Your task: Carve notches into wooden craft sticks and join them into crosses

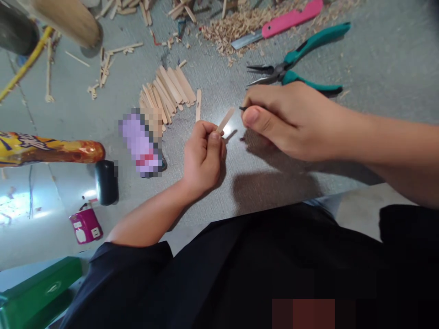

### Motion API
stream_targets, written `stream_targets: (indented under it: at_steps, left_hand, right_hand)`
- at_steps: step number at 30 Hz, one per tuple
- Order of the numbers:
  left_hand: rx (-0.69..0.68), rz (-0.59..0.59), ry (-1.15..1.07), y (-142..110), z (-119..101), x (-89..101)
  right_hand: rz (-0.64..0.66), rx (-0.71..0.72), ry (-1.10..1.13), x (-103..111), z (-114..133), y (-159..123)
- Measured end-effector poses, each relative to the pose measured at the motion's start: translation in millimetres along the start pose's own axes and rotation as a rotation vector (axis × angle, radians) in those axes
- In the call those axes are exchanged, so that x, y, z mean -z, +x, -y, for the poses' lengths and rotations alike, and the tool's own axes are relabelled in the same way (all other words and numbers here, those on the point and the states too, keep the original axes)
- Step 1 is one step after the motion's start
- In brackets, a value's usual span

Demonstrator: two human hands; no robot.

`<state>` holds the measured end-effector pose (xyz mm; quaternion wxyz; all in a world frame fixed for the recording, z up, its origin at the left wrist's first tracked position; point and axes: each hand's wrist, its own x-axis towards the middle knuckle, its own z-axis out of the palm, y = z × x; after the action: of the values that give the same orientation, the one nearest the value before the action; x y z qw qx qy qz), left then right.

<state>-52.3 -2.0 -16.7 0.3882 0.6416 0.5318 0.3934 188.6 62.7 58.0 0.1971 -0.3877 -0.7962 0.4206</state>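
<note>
My left hand (203, 155) is closed in a pinch on a short wooden craft stick (225, 121), which points up and to the right. My right hand (284, 119) is closed around a thin dark tool whose tip (243, 108) shows just past the thumb, close to the stick's upper end. Most of that tool is hidden inside the fist. Both hands hover over the grey floor (212, 82), just in front of a pile of wooden sticks (168, 91).
Teal-handled pliers (298, 64) and a pink-handled knife (277, 25) lie beyond my right hand, beside wood shavings (236, 27). A blurred purple bottle (140, 144), a black object (106, 182), a pink small box (85, 226) and a yellow packet (48, 148) lie at left. A green box (37, 292) sits bottom left.
</note>
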Motion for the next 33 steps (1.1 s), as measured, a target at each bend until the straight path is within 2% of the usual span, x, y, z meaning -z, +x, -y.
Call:
stream_targets:
  at_steps: [3, 5, 7, 12, 22, 27, 33]
  left_hand:
    - [-0.010, -0.071, -0.091, -1, -4, -4.8]
    - [0.006, -0.085, -0.021, -2, -6, -3.7]
    - [0.023, -0.080, 0.073, -2, -9, -1.0]
    - [-0.009, -0.057, 0.112, -5, -14, 1.5]
    - [-0.009, -0.028, 0.138, -5, -14, 0.9]
    - [-0.003, -0.020, 0.194, -7, -18, 1.8]
    - [-0.011, -0.018, 0.207, -6, -20, 0.8]
  right_hand:
    - [0.124, -0.181, 0.647, -16, 2, -3]
    - [0.132, -0.188, 0.798, -32, -2, -2]
    - [0.101, -0.213, 0.855, -46, -7, 1]
    - [0.019, -0.216, 0.915, -59, -13, 3]
    - [0.070, -0.250, 0.840, -51, -6, -3]
    - [0.021, -0.266, 0.804, -48, -4, -2]
    - [0.052, -0.272, 0.744, -45, -2, 0]
